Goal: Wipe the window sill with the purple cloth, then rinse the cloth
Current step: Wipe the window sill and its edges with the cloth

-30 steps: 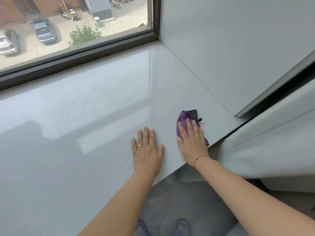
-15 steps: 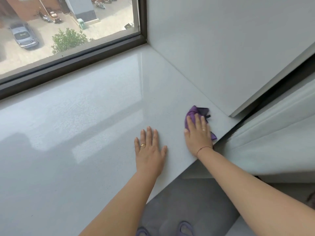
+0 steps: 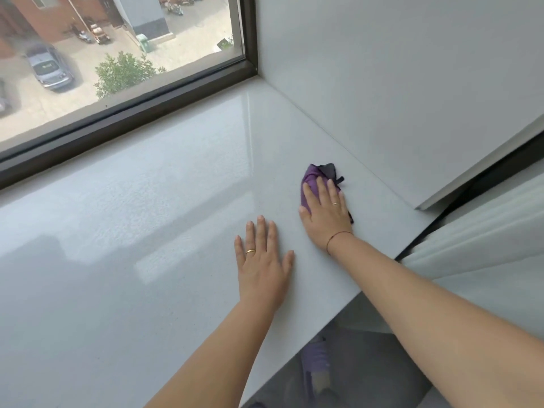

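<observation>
The purple cloth (image 3: pixel 312 178), bunched with a dark edge, lies on the glossy white window sill (image 3: pixel 164 219) near its right end. My right hand (image 3: pixel 325 212) presses flat on the cloth with straight fingers, covering most of it. To its left, my left hand (image 3: pixel 262 266) rests palm down on the bare sill, fingers spread, close to the sill's front edge.
The dark window frame (image 3: pixel 126 119) runs along the back of the sill. A white side wall (image 3: pixel 397 83) closes the sill on the right. A pale curtain (image 3: pixel 482 240) hangs at the right beyond the sill's corner. The floor shows below the front edge.
My right hand has pushed the cloth away from the front edge, farther onto the sill toward the window. My left hand stays planted in the same spot.
</observation>
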The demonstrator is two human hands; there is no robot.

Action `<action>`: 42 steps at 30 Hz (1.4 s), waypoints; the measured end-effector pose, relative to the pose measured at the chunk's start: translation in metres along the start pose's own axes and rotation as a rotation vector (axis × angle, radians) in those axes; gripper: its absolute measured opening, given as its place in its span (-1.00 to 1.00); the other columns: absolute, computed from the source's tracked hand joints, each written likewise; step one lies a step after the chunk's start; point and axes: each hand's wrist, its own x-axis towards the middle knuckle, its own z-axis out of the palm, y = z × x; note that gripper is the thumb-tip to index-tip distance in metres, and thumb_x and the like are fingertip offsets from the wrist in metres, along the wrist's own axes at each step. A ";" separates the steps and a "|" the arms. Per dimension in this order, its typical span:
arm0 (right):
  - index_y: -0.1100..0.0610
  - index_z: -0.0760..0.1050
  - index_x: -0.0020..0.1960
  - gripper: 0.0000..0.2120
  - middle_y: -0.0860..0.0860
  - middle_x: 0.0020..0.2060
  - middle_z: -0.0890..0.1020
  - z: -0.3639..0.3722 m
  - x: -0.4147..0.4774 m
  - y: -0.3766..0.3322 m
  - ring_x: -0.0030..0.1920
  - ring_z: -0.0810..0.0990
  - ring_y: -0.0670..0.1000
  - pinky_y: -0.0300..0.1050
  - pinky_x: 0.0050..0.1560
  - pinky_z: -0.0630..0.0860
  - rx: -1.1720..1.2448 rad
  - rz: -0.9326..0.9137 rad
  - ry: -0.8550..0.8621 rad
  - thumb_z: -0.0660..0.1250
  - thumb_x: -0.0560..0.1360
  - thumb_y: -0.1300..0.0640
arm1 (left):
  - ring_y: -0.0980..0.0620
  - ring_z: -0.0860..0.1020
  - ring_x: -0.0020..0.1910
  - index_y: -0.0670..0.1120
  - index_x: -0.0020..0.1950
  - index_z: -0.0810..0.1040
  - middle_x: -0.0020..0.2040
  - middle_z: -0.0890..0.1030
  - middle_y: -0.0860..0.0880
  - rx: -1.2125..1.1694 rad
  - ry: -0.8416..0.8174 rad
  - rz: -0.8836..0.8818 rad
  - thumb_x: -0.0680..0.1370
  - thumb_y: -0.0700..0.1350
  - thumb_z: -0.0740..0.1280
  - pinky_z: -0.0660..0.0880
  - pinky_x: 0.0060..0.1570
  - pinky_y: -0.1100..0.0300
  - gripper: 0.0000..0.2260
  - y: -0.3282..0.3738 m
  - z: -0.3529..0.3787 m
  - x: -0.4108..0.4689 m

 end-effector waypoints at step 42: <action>0.00 -0.06 0.55 -0.48 0.03 0.55 -0.11 -0.025 0.219 -0.074 0.54 -0.20 0.07 0.02 0.48 -0.28 -0.022 -0.244 -0.015 -0.05 0.62 -0.04 | -0.04 -0.22 0.54 -0.03 0.55 -0.18 0.57 -0.20 -0.03 0.090 0.128 -0.266 0.59 0.22 -0.07 -0.31 0.45 -0.06 -0.37 -0.029 -0.037 0.186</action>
